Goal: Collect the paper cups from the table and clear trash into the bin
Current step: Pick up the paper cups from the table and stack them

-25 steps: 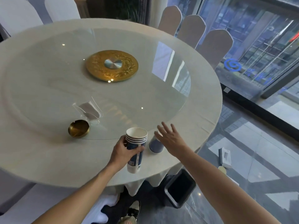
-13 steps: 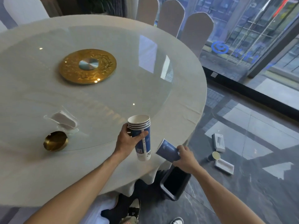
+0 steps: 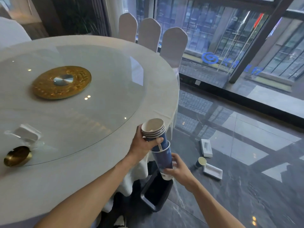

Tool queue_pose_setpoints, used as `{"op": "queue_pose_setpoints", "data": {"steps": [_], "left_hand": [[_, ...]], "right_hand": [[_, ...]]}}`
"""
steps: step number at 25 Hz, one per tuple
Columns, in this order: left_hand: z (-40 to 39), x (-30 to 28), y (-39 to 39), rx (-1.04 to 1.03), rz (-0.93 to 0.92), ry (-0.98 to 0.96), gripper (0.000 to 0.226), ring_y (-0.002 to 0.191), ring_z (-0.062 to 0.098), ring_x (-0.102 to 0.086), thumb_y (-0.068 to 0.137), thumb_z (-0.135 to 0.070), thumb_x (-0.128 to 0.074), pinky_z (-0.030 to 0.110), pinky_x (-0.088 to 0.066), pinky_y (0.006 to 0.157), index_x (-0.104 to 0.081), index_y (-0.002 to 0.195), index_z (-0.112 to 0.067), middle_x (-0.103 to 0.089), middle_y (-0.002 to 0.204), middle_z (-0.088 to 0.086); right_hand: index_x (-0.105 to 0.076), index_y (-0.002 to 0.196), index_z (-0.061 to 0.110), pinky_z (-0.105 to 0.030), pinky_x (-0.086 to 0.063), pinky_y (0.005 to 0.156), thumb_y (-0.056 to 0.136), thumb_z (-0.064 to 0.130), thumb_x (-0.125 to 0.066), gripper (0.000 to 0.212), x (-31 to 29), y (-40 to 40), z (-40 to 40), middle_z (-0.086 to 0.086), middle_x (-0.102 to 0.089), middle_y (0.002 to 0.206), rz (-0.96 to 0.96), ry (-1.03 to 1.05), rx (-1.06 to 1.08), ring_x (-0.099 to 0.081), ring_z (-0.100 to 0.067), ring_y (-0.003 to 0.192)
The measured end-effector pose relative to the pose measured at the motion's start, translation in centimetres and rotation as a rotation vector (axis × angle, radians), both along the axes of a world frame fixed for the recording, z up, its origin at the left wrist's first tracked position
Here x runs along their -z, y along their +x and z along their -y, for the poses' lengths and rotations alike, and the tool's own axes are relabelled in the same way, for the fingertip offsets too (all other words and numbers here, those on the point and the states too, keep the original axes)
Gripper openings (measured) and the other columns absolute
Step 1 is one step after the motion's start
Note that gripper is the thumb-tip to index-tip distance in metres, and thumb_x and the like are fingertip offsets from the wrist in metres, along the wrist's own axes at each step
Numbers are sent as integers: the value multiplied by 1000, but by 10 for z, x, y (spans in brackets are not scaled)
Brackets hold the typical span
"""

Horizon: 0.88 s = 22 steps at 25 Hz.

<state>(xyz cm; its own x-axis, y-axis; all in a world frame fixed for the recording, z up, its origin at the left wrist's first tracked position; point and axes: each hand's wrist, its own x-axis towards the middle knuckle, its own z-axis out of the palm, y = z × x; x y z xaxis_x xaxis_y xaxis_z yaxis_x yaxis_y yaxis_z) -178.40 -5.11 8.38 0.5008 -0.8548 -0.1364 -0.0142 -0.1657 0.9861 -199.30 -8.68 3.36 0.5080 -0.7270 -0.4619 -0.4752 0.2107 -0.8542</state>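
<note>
Your left hand (image 3: 141, 145) has its grip closed round the stack of paper cups (image 3: 154, 130), tilted, held off the worktop (image 3: 102, 162) edge; your right hand (image 3: 179, 170) grips a single blue cup (image 3: 162, 159) from below, fingers wrapped on its lower wall, its mouth fitted round the stack's base (how deep, cannot tell). Black bin (image 3: 156, 193) on the floor just under both hands, beside the draped cloth. Further right on the floor: one more cup (image 3: 200, 162) standing upright, between two white box pieces (image 3: 213, 171). On the worktop: gold ashtray (image 3: 17, 156) near left edge; clear holder with white napkins (image 3: 28, 134) just behind it; gold centre disc (image 3: 61, 82) well apart.
</note>
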Motion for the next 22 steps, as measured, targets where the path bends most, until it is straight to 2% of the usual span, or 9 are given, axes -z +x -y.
{"op": "queue_pose_setpoints", "data": {"steps": [2, 5, 7, 9, 12, 16, 18, 20, 22], "left_hand": [[4, 7, -24, 50, 28, 45, 77, 104, 11, -70, 60, -26, -100, 28, -59, 88, -53, 121, -25, -70, 114, -10], [3, 12, -51, 153, 94, 153, 93, 110, 10, -68, 49, -47, -98, 33, -59, 94, -50, 126, -24, -68, 120, -6], [3, 13, -63, 184, 80, 175, 95, 112, 8, -66, 56, -40, -100, 28, -58, 93, -47, 133, -26, -66, 126, -6], [3, 11, -72, 183, 71, 158, 89, 109, -3, -64, 67, -31, -97, 20, -56, 89, -42, 137, -29, -62, 125, -14], [6, 13, -77, 172, 91, 136, 79, 103, -16, -61, 73, -32, -94, 13, -53, 84, -45, 135, -33, -60, 119, -23], [20, 25, -69, 186, 137, 165, 81, 112, 5, -66, 62, -43, -96, 22, -55, 89, -50, 129, -36, -66, 118, -19], [29, 33, -65, 222, 160, 185, 85, 111, 4, -66, 59, -46, -97, 24, -55, 91, -50, 130, -39, -67, 117, -20], [35, 46, -64, 253, 147, 212, 88, 111, 5, -67, 57, -43, -98, 24, -55, 91, -51, 132, -38, -68, 118, -18], [40, 62, -65, 290, 141, 254, 90, 113, 6, -66, 58, -38, -100, 25, -55, 93, -52, 133, -36, -68, 121, -15]], "right_hand": [[-55, 129, 26, -24, -58, 81, 74, 15, -85, 64, -5, -18, 10, 2, -66, 122, 28, -4, -4, -70, -9, 102], [-53, 131, 24, -19, -57, 75, 79, 6, -82, 61, -7, -40, 18, 0, -66, 122, 46, -4, -23, -69, -1, 97], [-53, 132, 24, -18, -57, 74, 80, 7, -82, 62, -9, -50, 22, 1, -65, 123, 61, 9, -35, -68, -4, 102], [-52, 133, 24, -17, -57, 73, 80, 8, -82, 63, -8, -55, 23, 2, -65, 123, 90, 16, -30, -68, -5, 104], [-49, 138, 26, -17, -57, 76, 81, 15, -83, 67, -7, -54, 25, 5, -62, 128, 52, -13, -66, -64, -7, 111], [-51, 141, 30, -36, -54, 103, 85, 12, -75, 64, 0, -53, 36, 2, -61, 134, 66, 0, -18, -63, -15, 119], [-52, 143, 30, -38, -53, 102, 94, 12, -65, 53, 0, -52, 44, -3, -60, 136, 115, 90, 154, -62, -17, 119], [-59, 136, 31, -45, -53, 103, 101, 25, -59, 36, -1, -51, 52, -4, -62, 134, 197, 222, 338, -63, -20, 120], [-64, 127, 30, -52, -54, 103, 101, 40, -58, 28, 0, -46, 60, -7, -66, 130, 266, 347, 441, -66, -25, 118]]}}
